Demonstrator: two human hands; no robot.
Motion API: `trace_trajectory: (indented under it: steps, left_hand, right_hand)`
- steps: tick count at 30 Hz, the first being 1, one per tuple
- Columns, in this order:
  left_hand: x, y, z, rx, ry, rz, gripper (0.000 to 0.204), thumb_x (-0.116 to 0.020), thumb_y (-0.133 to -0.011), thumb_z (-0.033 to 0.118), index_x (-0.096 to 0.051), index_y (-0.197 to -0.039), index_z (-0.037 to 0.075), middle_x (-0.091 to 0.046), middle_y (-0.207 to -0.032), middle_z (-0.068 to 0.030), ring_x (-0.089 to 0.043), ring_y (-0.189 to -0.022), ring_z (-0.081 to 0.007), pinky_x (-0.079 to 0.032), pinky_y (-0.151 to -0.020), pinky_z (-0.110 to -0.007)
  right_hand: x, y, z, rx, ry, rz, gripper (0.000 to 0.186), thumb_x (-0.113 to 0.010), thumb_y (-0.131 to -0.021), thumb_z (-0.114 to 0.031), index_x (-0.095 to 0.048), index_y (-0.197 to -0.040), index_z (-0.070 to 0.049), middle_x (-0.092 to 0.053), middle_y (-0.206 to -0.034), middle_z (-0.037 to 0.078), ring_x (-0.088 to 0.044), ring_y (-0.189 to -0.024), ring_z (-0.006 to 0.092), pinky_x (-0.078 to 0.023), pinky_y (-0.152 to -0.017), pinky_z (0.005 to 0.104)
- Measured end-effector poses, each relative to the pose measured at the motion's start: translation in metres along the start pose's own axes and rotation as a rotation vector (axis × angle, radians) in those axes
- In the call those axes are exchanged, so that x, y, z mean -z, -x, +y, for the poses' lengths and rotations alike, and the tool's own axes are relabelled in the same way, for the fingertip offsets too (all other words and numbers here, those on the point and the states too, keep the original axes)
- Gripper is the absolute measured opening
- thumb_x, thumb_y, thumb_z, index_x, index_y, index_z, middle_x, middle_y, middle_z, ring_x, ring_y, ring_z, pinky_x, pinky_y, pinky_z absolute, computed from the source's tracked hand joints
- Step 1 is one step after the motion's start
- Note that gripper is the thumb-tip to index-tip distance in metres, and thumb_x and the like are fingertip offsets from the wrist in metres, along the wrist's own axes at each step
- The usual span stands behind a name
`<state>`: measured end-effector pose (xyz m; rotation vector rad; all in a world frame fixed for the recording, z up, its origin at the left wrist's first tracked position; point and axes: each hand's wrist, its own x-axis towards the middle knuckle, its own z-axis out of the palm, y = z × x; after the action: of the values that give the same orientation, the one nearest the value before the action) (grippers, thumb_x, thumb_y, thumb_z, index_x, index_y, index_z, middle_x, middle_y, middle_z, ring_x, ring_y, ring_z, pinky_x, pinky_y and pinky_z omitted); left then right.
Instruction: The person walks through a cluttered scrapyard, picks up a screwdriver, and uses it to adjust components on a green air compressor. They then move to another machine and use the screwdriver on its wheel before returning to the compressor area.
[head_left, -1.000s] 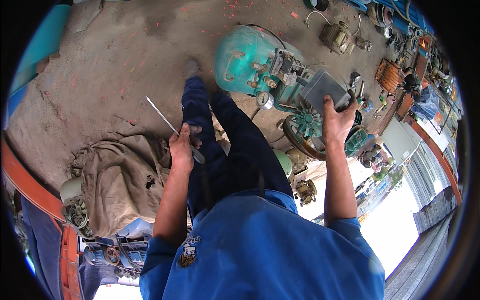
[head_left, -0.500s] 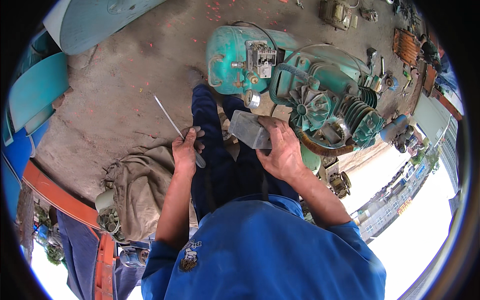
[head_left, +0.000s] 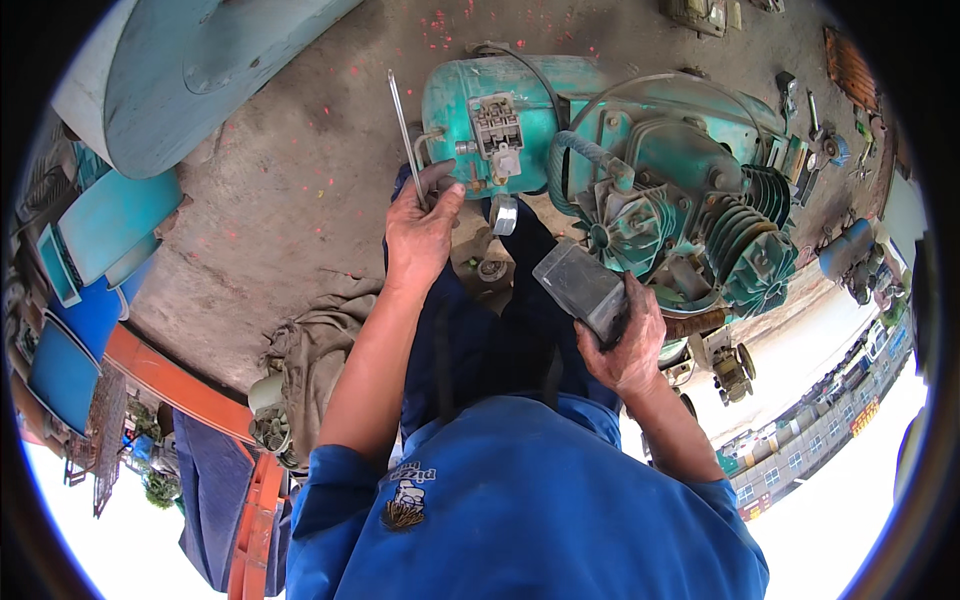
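My left hand [head_left: 425,230] is closed round a screwdriver [head_left: 400,110], its long shaft pointing up beside the green compressor tank [head_left: 552,82]. Just to its right are an uncovered switch block [head_left: 497,128] on the tank and a round pressure gauge [head_left: 504,215]. My right hand [head_left: 628,350] grips a dark grey box-shaped cover [head_left: 575,282], held in front of the compressor pump with its finned cylinders [head_left: 735,225]. The handle of the screwdriver is mostly hidden in my fingers.
Grey and teal metal panels [head_left: 110,220] and an orange beam [head_left: 160,380] lie at the left, near a brown cloth [head_left: 315,355]. Tools [head_left: 813,115] and a rusty orange part [head_left: 850,65] lie on the concrete floor [head_left: 260,170] at upper right.
My left hand and the screwdriver have risen toward the switch block. My right hand moved the cover down from upper right, then shifted it slightly right and lower. My view has turned.
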<state>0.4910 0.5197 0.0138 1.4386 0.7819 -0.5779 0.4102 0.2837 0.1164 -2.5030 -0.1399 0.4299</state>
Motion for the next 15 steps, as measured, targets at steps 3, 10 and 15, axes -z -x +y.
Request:
trace_trajectory:
  steps: [3, 10, 15]
  left_hand:
    - [-0.013, -0.031, 0.014, -0.146, -0.191, -0.088, 0.025, -0.065, -0.084, 0.008, -0.063, -0.108, 0.001, -0.056, -0.09, -0.0027, -0.052, -0.071, -0.0069, -0.044, -0.059, -0.021]
    - [-0.015, -0.058, 0.002, -0.252, -0.066, -0.275, 0.026, -0.071, -0.078, 0.006, -0.066, -0.104, 0.004, -0.05, -0.104, -0.0063, -0.052, -0.096, -0.0162, -0.045, -0.08, -0.026]
    - [-0.008, -0.056, 0.019, -0.131, -0.006, -0.348, 0.024, -0.07, -0.078, 0.003, -0.066, -0.103, 0.002, -0.049, -0.111, -0.0082, -0.051, -0.102, -0.0178, -0.043, -0.086, -0.028]
  right_hand:
    - [0.014, -0.003, -0.007, -0.039, 0.077, 0.004, 0.078, -0.074, -0.066, -0.015, -0.033, -0.127, 0.012, -0.054, -0.103, 0.028, -0.058, -0.086, 0.0401, -0.048, -0.076, 0.0462]
    - [0.016, 0.006, 0.012, -0.053, 0.032, 0.076, 0.078, -0.064, -0.077, -0.031, -0.027, -0.132, 0.011, -0.054, -0.108, 0.03, -0.06, -0.092, 0.0374, -0.049, -0.079, 0.0416]
    - [0.016, -0.001, 0.003, -0.152, 0.097, 0.044, 0.081, -0.065, -0.075, -0.029, -0.024, -0.136, 0.004, -0.058, -0.098, 0.026, -0.061, -0.078, 0.0354, -0.05, -0.066, 0.0408]
